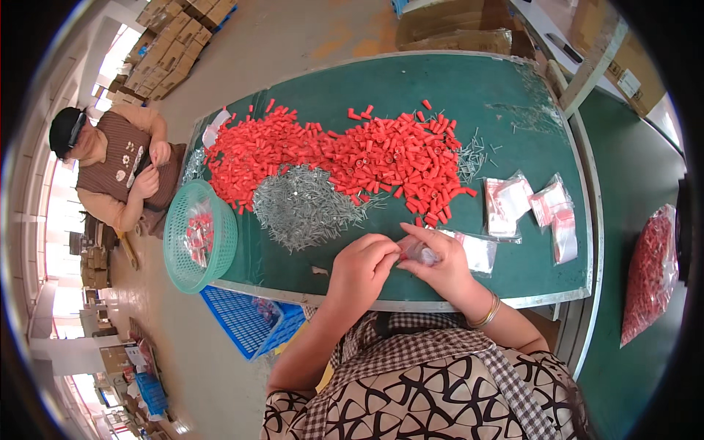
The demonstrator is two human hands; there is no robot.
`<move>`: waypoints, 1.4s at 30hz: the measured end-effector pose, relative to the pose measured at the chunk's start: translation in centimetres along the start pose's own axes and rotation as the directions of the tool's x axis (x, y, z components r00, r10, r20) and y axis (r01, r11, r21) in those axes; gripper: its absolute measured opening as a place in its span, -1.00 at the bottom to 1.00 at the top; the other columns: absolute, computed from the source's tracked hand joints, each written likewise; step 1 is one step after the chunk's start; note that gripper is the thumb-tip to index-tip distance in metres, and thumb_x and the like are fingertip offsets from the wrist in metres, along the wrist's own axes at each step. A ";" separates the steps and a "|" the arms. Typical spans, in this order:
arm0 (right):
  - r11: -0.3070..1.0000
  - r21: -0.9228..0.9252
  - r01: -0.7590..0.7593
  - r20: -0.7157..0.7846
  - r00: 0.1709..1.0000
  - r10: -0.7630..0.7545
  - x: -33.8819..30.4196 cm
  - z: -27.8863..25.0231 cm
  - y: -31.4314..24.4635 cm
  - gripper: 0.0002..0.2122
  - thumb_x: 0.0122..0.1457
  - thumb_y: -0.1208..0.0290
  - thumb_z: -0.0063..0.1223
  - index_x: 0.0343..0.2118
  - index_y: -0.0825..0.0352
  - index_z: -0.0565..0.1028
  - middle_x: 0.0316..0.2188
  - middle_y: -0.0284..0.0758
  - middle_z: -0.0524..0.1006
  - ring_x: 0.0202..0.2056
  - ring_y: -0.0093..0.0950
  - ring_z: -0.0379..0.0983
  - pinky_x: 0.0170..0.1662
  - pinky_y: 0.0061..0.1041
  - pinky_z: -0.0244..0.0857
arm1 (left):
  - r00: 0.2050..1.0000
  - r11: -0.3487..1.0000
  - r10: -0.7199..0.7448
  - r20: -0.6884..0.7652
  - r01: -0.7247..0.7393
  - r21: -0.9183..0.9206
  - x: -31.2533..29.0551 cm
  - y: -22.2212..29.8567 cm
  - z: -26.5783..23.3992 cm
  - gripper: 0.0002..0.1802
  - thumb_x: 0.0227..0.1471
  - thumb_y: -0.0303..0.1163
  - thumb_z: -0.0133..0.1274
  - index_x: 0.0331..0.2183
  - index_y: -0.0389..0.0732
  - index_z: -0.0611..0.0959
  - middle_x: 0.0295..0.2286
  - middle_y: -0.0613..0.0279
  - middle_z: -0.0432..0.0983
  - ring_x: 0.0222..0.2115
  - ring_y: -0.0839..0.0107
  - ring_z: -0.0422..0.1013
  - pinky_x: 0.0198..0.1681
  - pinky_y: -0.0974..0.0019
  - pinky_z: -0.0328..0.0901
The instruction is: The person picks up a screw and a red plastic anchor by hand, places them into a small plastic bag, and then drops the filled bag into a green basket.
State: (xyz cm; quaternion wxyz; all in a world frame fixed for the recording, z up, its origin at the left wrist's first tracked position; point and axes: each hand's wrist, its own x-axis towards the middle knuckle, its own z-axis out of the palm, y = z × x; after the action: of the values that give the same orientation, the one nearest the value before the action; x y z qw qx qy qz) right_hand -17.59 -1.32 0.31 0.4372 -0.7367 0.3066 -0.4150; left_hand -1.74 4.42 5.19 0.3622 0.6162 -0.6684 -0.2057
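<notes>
A small clear plastic bag (419, 254) sits between my hands, close to the table's near edge. My right hand (449, 268) is closed round it, thumb and forefinger on either side. My left hand (363, 265) pinches the bag's left edge with thumb and fingertips. What the bag holds is hard to make out. Just beyond my hands spreads a large heap of short, hollow red plastic pieces (396, 154). A pile of thin grey screws or nails (304, 209) lies left of my hands. Flat clear bags (480, 253) lie partly behind my right hand.
More stacks of small bags (563, 227) lie at the table's right. A green basket (176, 238) with filled bags stands at the left corner, beside a seated co-worker (121, 165). Below is a blue crate (231, 315). A big bag of red pieces (651, 275) lies far right.
</notes>
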 end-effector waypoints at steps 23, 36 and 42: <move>0.945 0.274 -0.180 0.077 0.983 0.165 -0.6 0.2 0.1 -0.98 0.01 0.55 0.16 -0.46 0.34 0.57 -0.53 -0.31 0.55 -0.45 -0.46 0.47 -0.33 -0.50 0.32 | 0.996 0.993 -0.087 0.014 0.088 -0.082 -0.8 -0.4 -0.2 -0.88 -0.16 -0.68 0.11 -0.45 -0.32 0.58 -0.49 0.19 0.50 -0.50 0.41 0.46 -0.43 0.42 0.33; 0.873 0.359 -0.330 0.097 0.943 0.317 -0.6 0.0 0.1 -0.96 0.00 0.59 0.15 -0.45 0.38 0.55 -0.54 -0.30 0.51 -0.44 -0.47 0.46 -0.33 -0.54 0.30 | 0.972 0.957 -0.228 0.063 0.235 -0.170 -1.1 -1.6 -1.1 -0.91 -0.14 -0.63 0.14 -0.46 -0.31 0.60 -0.51 0.26 0.49 -0.50 0.53 0.40 -0.42 0.47 0.30; 0.934 0.314 -0.172 0.085 0.985 0.153 -0.4 0.3 0.1 -0.96 -0.01 0.59 0.17 -0.46 0.35 0.56 -0.55 -0.32 0.51 -0.46 -0.47 0.46 -0.37 -0.54 0.31 | 0.983 0.967 -0.176 0.045 0.182 -0.178 -1.1 -1.1 -0.8 -0.91 -0.14 -0.62 0.15 -0.46 -0.32 0.58 -0.54 0.22 0.46 -0.56 0.48 0.40 -0.50 0.43 0.28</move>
State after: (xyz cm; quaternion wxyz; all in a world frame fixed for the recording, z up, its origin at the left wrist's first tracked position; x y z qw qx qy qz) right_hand -17.53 -0.93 0.06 0.5926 -0.6400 0.2819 -0.3996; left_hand -0.44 5.42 4.65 0.3870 0.6354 -0.5937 -0.3067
